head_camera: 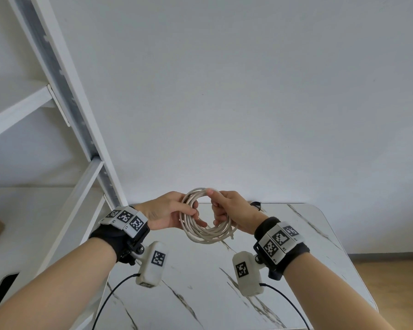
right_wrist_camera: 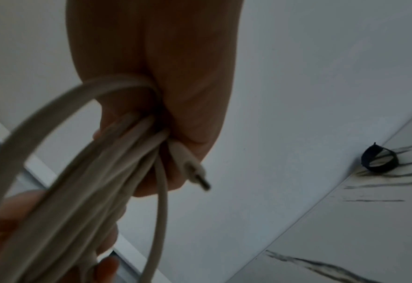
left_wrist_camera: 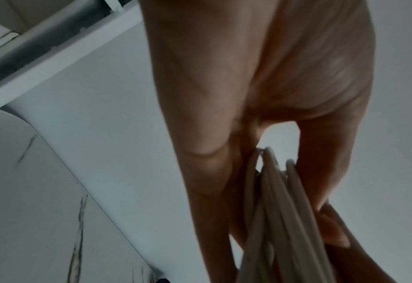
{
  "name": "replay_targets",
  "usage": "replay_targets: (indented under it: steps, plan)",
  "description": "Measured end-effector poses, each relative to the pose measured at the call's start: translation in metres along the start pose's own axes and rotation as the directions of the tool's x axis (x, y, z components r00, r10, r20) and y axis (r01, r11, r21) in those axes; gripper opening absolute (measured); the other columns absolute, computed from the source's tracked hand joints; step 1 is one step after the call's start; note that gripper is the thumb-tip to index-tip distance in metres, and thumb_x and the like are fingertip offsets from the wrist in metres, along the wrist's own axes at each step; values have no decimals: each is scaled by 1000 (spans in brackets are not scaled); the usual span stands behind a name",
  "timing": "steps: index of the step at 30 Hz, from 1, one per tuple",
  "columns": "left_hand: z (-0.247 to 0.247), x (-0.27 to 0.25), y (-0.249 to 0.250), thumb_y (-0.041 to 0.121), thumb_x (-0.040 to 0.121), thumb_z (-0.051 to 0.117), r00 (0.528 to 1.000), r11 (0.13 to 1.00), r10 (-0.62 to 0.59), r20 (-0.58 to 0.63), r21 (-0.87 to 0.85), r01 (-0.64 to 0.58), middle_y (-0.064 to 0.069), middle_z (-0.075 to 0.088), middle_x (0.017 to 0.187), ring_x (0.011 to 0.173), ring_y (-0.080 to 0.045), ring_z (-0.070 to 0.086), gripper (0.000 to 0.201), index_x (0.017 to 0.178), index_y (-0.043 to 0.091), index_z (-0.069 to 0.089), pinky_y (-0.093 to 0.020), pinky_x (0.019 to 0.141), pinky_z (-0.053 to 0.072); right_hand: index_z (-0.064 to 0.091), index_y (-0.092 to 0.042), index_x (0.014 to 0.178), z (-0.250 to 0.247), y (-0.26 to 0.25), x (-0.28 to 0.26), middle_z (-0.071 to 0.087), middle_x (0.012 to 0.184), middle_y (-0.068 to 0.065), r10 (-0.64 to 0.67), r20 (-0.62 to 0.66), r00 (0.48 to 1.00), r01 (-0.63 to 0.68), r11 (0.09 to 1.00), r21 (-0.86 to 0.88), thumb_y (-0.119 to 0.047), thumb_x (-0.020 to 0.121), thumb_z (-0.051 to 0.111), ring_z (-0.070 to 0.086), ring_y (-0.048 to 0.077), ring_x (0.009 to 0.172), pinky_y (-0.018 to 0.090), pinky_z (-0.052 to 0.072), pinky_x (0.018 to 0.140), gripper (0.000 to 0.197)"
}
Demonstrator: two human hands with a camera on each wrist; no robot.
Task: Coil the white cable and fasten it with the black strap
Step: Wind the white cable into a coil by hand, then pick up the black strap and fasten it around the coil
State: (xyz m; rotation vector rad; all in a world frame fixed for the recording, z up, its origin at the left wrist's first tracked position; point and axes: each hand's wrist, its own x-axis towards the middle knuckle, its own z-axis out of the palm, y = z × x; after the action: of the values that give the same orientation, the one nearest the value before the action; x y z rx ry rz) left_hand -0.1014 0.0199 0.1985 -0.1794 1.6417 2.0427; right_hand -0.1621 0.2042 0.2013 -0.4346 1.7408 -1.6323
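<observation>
The white cable [head_camera: 206, 219] is wound into a round coil and held in the air over the marble-patterned table [head_camera: 296, 270], gripped from both sides. The left hand [head_camera: 163, 211] pinches its nine o'clock edge between thumb and fingers, while the right hand [head_camera: 227, 210] curls round the strands at three o'clock — a connector [right_wrist_camera: 195, 171] pokes out below its fingers. The black strap [right_wrist_camera: 379, 159] lies looped on the table's far edge, at about one o'clock from the coil — apart from both hands.

both forearms reach forward, raised, wrists banded. left hand [head_camera: 163, 211] grips the left side of the white cable [head_camera: 206, 231] coil, fingers curled through the loop. right hand [head_camera: 229, 209] pinches the coil's right side, thumb on top.
</observation>
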Motion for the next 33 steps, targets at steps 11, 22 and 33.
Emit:
replay_targets:
  steps: [11,22,33]
  plan:
    - [6,7,-2,26,90,49,999,960,-14,34,-279,23,-4,60,71,67,-18,62,25,93,6,64,-41,82,49,50,-10,71,-2,-1,2,34,50,-6,-20,23,1000,24,978,-209,-37,94,48,34,11,42,31,45,55,35]
    - [5,20,-22,34,95,45,990,970,-55,133,-226,85,3,40,54,47,-10,40,29,77,10,49,-30,73,35,46,-14,67,-7,28,1,33,59,0,39,24,999,-36,990,-133,-36,94,48,38,12,47,30,46,59,35]
    - [4,49,-37,24,100,38,996,992,-76,50,-96,81,3,40,52,46,-9,37,31,77,8,50,-19,52,36,65,-1,101,-43,56,16,62,92,10,154,-55,987,-161,971,-174,-51,83,58,54,22,90,35,39,86,53]
